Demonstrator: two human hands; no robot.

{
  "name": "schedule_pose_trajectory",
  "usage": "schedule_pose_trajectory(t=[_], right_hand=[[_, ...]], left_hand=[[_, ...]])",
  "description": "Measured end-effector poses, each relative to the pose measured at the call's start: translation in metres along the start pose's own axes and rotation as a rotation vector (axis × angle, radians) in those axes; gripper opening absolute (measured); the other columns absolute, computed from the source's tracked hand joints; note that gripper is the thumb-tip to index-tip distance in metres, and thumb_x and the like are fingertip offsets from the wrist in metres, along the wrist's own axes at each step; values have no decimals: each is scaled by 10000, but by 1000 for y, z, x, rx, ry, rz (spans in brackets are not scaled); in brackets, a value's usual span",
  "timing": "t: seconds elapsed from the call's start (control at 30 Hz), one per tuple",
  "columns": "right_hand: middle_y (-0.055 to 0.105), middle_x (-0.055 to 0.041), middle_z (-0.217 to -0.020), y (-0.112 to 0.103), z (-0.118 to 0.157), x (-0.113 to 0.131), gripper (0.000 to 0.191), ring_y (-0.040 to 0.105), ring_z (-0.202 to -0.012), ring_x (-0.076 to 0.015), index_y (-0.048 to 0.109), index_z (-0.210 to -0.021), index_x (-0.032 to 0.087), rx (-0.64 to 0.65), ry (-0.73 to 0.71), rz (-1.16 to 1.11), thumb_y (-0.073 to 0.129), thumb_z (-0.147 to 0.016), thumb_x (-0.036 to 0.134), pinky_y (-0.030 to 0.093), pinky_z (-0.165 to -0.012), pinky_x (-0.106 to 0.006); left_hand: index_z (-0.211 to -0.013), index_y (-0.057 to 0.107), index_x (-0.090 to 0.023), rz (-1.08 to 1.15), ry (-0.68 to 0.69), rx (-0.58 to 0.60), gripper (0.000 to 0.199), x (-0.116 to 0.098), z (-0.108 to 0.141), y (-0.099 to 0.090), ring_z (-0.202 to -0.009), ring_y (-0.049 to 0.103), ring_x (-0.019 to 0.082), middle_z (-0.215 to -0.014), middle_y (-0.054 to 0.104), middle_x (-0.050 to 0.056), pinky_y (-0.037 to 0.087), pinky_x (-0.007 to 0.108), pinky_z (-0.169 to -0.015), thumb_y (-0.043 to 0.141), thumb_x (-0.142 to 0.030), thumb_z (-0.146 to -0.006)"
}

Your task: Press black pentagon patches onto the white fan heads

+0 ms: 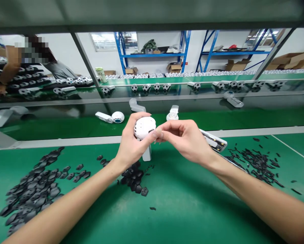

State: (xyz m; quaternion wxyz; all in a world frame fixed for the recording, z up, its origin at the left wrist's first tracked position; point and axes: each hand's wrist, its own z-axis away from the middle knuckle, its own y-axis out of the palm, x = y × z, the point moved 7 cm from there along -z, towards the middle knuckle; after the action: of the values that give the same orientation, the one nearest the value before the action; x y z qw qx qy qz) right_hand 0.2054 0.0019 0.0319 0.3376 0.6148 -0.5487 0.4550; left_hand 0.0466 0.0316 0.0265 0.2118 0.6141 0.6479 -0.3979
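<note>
A white round-headed device (144, 125) with a straight white handle below it looks like a small handheld fan. My left hand (130, 146) is closed around its head, thumb across the lower front. My right hand (188, 139) is pinched at the head's lower right edge, its fingertips touching my left thumb. Beside the thumb tip shows a small dark patch (151, 130) on the white shell. Whatever lies between my right fingertips is hidden. Under my left wrist is a cluster of black angular pieces (135, 179).
Black panels (37, 193) are heaped at left, thin black strips (260, 164) at right. Behind my right hand lies a white-edged part (214, 140) with yellow spots. White devices (118, 117) rest on the green belt (73, 128) beyond a pale rail. A co-worker (62, 69) is at far left.
</note>
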Motion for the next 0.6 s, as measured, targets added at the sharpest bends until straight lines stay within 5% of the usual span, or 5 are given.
schedule_pose_trajectory(t=[0.13,0.3,0.43,0.6], right_hand=[[814,-35,-843,-3,-4,4,195,787,-771,-181,848,-936,184,62,3,-7,793,-921,370,650,-744,-278],[789,-40,-758,-25,-2,15,191,712,-584,-159,840,-910,175,-101,46,162,787,-949,354,531,-521,-247],[769,-6,-672,7,14,7,223,675,-505,-153,824,-779,198,236,185,439,745,-985,234,488,-517,-273],[834,-12,-878,59,45,-17,41,777,-817,-243,851,-926,233,560,130,896,827,-959,235,448,-673,-326]], left_hand=[[-1135,621,-266,-6,57,-61,316,-5,2,-1,-750,604,191,-969,649,31,491,306,-638,779,-450,-932],[-1099,649,-246,-6,38,-89,295,-9,0,3,-759,607,188,-986,659,38,491,306,-662,777,-437,-914],[-1129,649,-232,50,-33,-125,305,1,-7,5,-732,631,162,-969,653,19,516,289,-681,770,-430,-930],[-1098,642,-220,120,24,-140,400,16,-18,7,-695,612,133,-929,632,9,549,242,-622,856,-452,-852]])
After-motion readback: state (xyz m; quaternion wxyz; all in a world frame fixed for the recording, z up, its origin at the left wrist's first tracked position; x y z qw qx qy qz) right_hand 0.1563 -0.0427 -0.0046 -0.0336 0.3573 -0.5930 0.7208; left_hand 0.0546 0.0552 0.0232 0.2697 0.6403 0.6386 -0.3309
